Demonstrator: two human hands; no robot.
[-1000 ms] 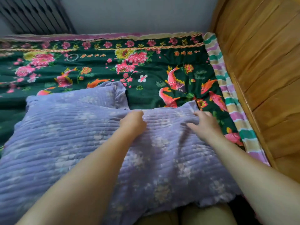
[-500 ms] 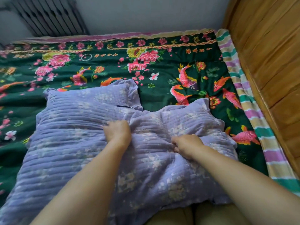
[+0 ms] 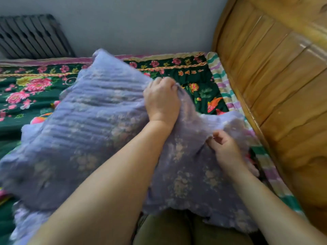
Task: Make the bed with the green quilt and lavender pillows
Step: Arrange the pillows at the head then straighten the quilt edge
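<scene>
A dark green quilt (image 3: 198, 80) with pink flowers and orange fish covers the bed. A ribbed lavender pillow (image 3: 85, 124) with faint flower prints is raised off the quilt and tilted, its far edge up. My left hand (image 3: 161, 99) is fisted on the pillow's upper right edge. My right hand (image 3: 224, 147) pinches the pillow fabric lower right, near the bed's side. A second lavender pillow (image 3: 26, 221) shows at the bottom left, mostly hidden beneath the raised one.
A wooden bedboard (image 3: 283, 85) rises along the right side. A striped sheet edge (image 3: 228, 92) runs between quilt and wood. A dark radiator (image 3: 33, 38) stands at the grey wall, back left. My knees (image 3: 177, 228) are at the bottom edge.
Both hands have closed on the top pillow and lifted it; its far edge swung up and the left hand moved up and right. The view shifted towards the bedboard.
</scene>
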